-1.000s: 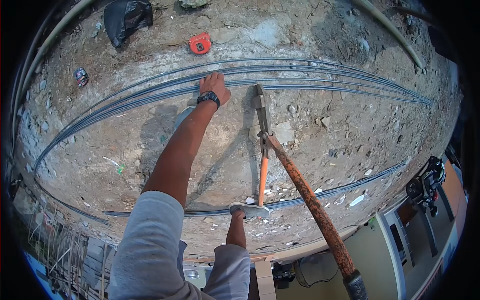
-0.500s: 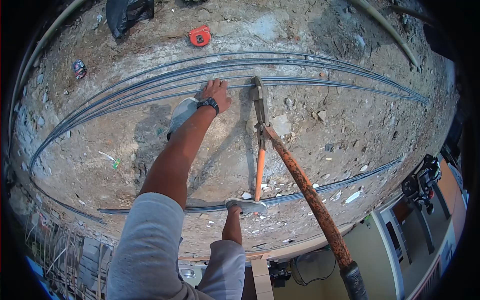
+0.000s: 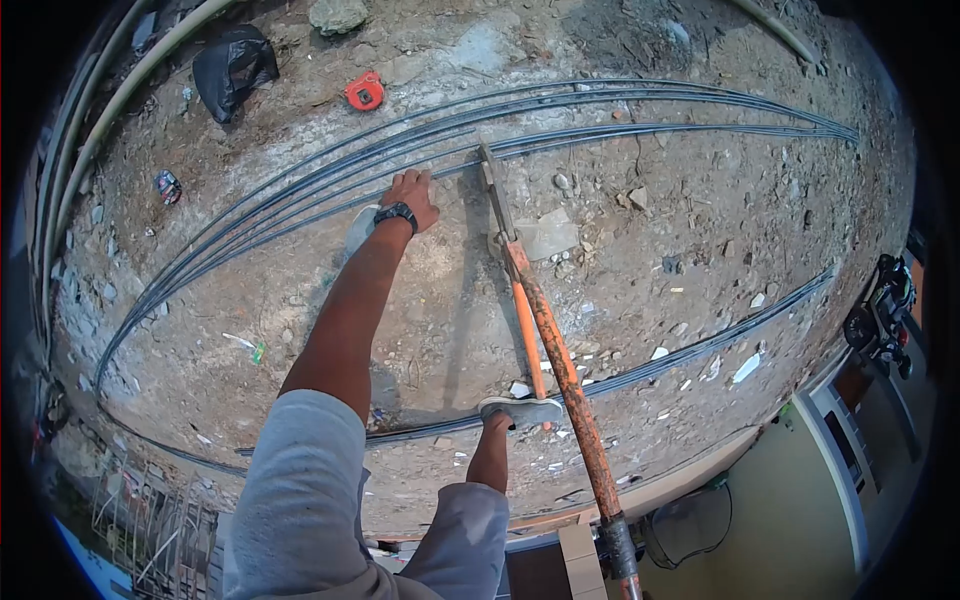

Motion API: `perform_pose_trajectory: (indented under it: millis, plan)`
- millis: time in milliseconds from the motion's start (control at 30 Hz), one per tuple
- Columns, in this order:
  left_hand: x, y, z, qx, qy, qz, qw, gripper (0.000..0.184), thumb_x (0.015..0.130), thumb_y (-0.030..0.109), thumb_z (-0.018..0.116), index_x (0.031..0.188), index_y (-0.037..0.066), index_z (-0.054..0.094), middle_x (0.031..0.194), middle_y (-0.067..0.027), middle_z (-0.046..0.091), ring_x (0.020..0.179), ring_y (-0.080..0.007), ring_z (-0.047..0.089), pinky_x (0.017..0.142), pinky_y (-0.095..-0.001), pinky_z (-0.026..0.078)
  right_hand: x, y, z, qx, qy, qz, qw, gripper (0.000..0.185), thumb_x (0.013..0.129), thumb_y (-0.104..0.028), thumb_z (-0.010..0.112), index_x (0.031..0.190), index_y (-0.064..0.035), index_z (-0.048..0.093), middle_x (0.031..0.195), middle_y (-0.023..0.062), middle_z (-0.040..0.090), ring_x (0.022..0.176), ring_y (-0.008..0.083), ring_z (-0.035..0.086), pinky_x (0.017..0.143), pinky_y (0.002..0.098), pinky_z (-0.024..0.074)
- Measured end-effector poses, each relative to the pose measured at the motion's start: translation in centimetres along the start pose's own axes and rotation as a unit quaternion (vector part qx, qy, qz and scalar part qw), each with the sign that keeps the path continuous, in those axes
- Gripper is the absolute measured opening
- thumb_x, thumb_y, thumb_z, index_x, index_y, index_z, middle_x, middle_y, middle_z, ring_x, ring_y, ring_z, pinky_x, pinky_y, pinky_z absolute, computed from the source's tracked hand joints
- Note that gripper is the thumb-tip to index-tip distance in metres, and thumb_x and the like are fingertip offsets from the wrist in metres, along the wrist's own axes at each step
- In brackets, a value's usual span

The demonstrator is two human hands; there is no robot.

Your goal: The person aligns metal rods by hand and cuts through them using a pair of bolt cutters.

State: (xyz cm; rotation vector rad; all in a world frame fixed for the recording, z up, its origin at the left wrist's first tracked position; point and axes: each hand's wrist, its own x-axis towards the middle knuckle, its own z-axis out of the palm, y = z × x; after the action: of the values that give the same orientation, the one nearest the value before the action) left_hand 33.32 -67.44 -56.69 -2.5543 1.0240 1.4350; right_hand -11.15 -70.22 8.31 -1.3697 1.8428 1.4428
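Note:
My left hand [image 3: 410, 197], wearing a dark wristwatch [image 3: 398, 212], has its fingers curled over the near steel rods [image 3: 330, 207], with the fingertips partly hidden. Just right of it, a long bolt cutter [image 3: 500, 205] has its jaws at the rods. Its lower orange handle [image 3: 527, 335] runs down to my shoe [image 3: 522, 411], while the rust-speckled upper handle [image 3: 570, 395] reaches the bottom edge and ends in a dark grip [image 3: 618, 548]. The two handles are close together. My right hand is out of view.
A red tape measure [image 3: 365, 91] and a black plastic bag [image 3: 232, 72] lie on the dirt beyond the rods. Another rod bundle [image 3: 700, 352] passes by my shoe. A motorcycle [image 3: 880, 315] stands at the right, and a pale pole [image 3: 130, 105] lies at upper left.
The bolt cutter's upper handle has swung in toward the lower one, narrowing the gap between them. My left hand stays at the rods while the camera view has shifted.

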Motion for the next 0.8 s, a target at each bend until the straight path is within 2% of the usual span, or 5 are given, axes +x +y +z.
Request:
perform_pose_trajectory:
  millis: [233, 367, 467, 600, 800]
  plan:
    - [-13.2, 9.3, 6.2, -0.249, -0.022, -0.044, 0.967, 0.09, 0.089, 0.06, 0.054, 0.149, -0.003, 0.03, 0.149, -0.0299, 0.034, 0.136, -0.0431, 0.038, 0.112, -0.0447, 0.034, 1.3, 2.8, -0.6, 0.072, -0.118, -0.025, 0.99, 0.047, 0.077, -0.037, 0.08, 0.098, 0.0014, 0.063, 0.077, 0.0162, 0.067, 0.073, 0.0309, 0.069, 0.068, 0.0408, 0.0527]
    - [-39.6, 23.4, 4.7, -0.613, -0.322, -0.188, 0.697, 0.076, 0.093, 0.067, 0.045, 0.148, 0.015, 0.034, 0.132, -0.0124, 0.053, 0.114, -0.0311, 0.06, 0.089, -0.0448, 0.05, 1.1, 3.3, 0.0, 0.102, -0.147, -0.084, 0.98, 0.052, 0.077, -0.044, 0.078, 0.092, 0.0036, 0.063, 0.08, 0.0256, 0.067, 0.082, 0.0422, 0.067, 0.071, 0.0465, 0.0521]
    - [-56.7, 33.8, 0.9, -0.723, -0.348, -0.298, 0.517, 0.047, 0.09, 0.038, 0.069, 0.129, 0.021, 0.048, 0.096, -0.0042, 0.061, 0.082, -0.0198, 0.065, 0.076, -0.0401, 0.054, 0.6, 4.2, 1.9, 0.112, -0.146, -0.132, 0.974, 0.053, 0.082, -0.041, 0.072, 0.109, 0.0029, 0.061, 0.099, 0.0247, 0.068, 0.096, 0.0403, 0.067, 0.082, 0.0479, 0.0525]
    - [-59.6, 34.4, 7.0, -0.687, -0.258, -0.341, 0.587, 0.019, 0.094, 0.024, 0.063, 0.103, 0.01, 0.055, 0.063, 0.0003, 0.046, 0.058, -0.0162, 0.055, 0.061, -0.0364, 0.051, 1.0, 5.6, 5.3, 0.146, -0.099, -0.19, 0.966, 0.04, 0.083, -0.028, 0.066, 0.117, -0.0077, 0.063, 0.108, 0.0178, 0.07, 0.102, 0.0351, 0.068, 0.085, 0.0444, 0.0554]
    - [-58.7, 34.4, 12.2, -0.567, -0.201, -0.307, 0.737, 0.011, 0.092, 0.012, 0.06, 0.082, 0.008, 0.061, 0.068, -0.0033, 0.056, 0.049, -0.0137, 0.049, 0.046, -0.0317, 0.045, 3.2, 8.8, 9.0, 0.239, -0.091, -0.237, 0.937, 0.033, 0.085, -0.026, 0.062, 0.11, -0.0049, 0.067, 0.107, 0.019, 0.07, 0.101, 0.0335, 0.069, 0.084, 0.0438, 0.0554]
